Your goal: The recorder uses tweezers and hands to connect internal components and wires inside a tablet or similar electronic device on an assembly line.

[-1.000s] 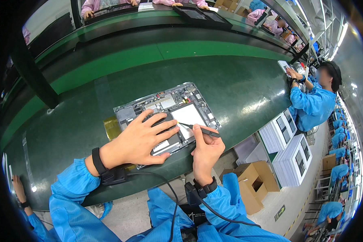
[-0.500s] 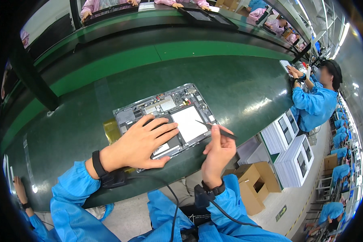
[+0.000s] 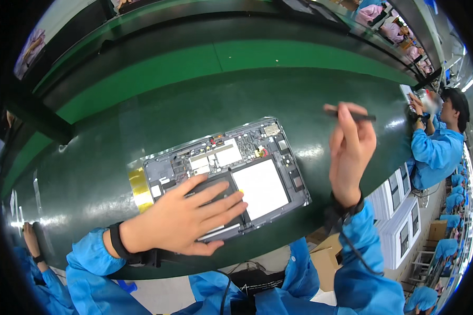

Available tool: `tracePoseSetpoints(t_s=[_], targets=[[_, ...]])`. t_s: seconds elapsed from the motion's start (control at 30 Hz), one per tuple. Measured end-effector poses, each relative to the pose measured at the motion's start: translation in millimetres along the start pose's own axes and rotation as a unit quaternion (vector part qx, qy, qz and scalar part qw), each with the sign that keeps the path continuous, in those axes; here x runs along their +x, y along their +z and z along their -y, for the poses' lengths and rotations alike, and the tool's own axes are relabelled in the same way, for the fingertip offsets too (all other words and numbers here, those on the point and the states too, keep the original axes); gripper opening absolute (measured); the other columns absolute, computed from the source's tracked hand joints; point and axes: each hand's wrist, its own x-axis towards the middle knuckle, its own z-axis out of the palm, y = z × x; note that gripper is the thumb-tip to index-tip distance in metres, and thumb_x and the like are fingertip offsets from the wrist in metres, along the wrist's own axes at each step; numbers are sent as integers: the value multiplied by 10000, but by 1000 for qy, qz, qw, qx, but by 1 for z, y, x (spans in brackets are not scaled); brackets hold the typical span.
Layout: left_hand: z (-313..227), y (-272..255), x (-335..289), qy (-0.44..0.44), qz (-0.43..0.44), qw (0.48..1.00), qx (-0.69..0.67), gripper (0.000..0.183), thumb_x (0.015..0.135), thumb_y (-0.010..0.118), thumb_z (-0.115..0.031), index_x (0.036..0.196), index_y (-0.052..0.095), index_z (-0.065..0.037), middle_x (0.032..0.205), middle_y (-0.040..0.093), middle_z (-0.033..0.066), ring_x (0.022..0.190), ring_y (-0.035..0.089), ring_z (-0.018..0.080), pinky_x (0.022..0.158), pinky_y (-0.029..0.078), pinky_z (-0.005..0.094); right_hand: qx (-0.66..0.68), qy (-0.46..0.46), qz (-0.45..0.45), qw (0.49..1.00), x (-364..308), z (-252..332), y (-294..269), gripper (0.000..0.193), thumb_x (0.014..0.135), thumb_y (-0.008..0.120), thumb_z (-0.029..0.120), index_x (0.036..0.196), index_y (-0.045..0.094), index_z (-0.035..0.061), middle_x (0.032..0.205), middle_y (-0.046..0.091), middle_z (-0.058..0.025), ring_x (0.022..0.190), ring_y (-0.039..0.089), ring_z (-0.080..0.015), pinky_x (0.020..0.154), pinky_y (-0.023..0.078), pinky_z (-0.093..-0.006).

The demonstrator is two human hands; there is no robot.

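An opened tablet-like device (image 3: 162, 168) lies on the green workbench, its circuit boards, wiring and black battery exposed. A white rectangular sheet (image 3: 260, 189) covers the right part of its battery area. My left hand (image 3: 186, 218) rests flat on the black battery, fingers spread, hiding the device's lower left part. Raised off to the right of the device, my right hand (image 3: 352, 149) pinches dark tweezers (image 3: 365, 116) between thumb and fingers. The tweezers' tips are blurred, and nothing shows between them. Yellow film (image 3: 140, 191) sticks out from under the device's left edge.
The green workbench (image 3: 236, 97) curves across the view. At right a co-worker (image 3: 433, 149) in blue handles a pale item. Stacked white trays (image 3: 399, 233) and a cardboard box (image 3: 325, 268) stand beyond the bench's near right edge. Another person's hand (image 3: 31, 241) is at far left.
My right hand has lifted the tweezers off the white sheet and carried them away to the upper right. My left hand stays on the device. The view has shifted.
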Motion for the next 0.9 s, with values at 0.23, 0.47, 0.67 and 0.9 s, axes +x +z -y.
tracePoseSetpoints(t_s=[0.23, 0.47, 0.67, 0.9], targets=[[3, -4, 6, -61, 10, 997, -52, 723, 713, 671, -474, 1288, 563, -49, 1343, 564, 128, 1181, 544, 296, 995, 389, 475, 81, 19, 66, 994, 61, -67, 31, 199, 950, 607, 158, 1043, 615, -18, 831, 692, -140, 401, 332, -18, 415, 239, -201], [4, -4, 9, -65, 49, 997, -19, 653, 765, 595, -499, 1286, 565, -105, 1356, 580, 53, 1222, 521, 262, 1038, 353, 482, 68, 77, 84, 991, 66, -85, 16, 230, 885, 692, 162, 1020, 647, -19, 774, 688, -81, 421, 380, -31, 447, 279, -205], [3, -2, 7, -67, 39, 996, -42, 634, 753, 617, -447, 1288, 566, -111, 1347, 588, 48, 1203, 529, 266, 1025, 370, 481, 59, 99, 88, 989, 66, -87, 14, 249, 871, 715, 182, 1012, 655, -13, 605, 572, 6, 419, 379, -33, 455, 279, -208], [0, -7, 14, -89, 34, 994, -61, 659, 728, 652, -385, 1301, 547, -77, 1334, 595, 56, 1206, 529, 289, 1023, 374, 504, 71, 112, 85, 987, 64, -86, 17, 231, 874, 717, 184, 995, 665, -6, 724, 647, -17, 432, 390, -20, 443, 285, -196]])
